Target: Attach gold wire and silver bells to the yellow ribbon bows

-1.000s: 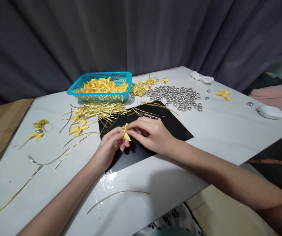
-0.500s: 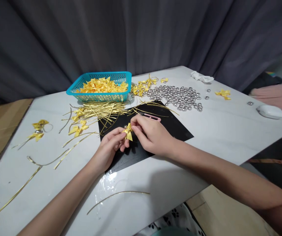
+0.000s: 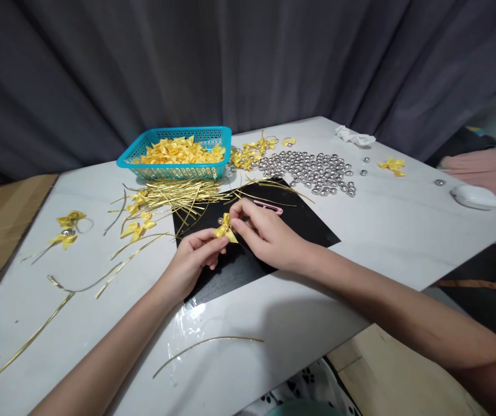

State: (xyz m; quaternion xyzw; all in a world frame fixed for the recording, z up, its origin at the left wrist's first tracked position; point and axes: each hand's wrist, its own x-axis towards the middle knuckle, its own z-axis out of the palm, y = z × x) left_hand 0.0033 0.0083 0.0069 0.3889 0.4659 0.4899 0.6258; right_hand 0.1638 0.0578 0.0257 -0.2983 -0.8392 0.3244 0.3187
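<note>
Where the surface [image 3: 381, 231] runs nearer the person than the black mat [image 3: 304, 222], a lone gold strip [image 3: 204, 344] lies curved and untouched. Just over the mat's near left corner both hands meet on the yellow bow [image 3: 225, 228]. The left hand [image 3: 191, 260] pinches its lower tail between thumb and forefinger, and the right hand [image 3: 265, 234] has its fingers [image 3: 235, 224] closed on the right loop.

The bow looks like thin satin ribbon, so it is likely feather-light, soft and easily crushed or creased. It is a little slippery, and the safest hold is probably at the knotted middle rather than the loops. It is small and bright yellow, with two loops, angled tails and a tiny silver bead [image 3: 220, 220] at its upper edge.

Along the mat's far left edge sprawls a heap of gold ties [image 3: 178, 196] with a few loose bows among them. Beyond that heap stands a teal basket [image 3: 213, 137] full of yellow bows. Past the mat's far edge, to the right of the basket, is a spread of silver beads [image 3: 312, 167].
</note>
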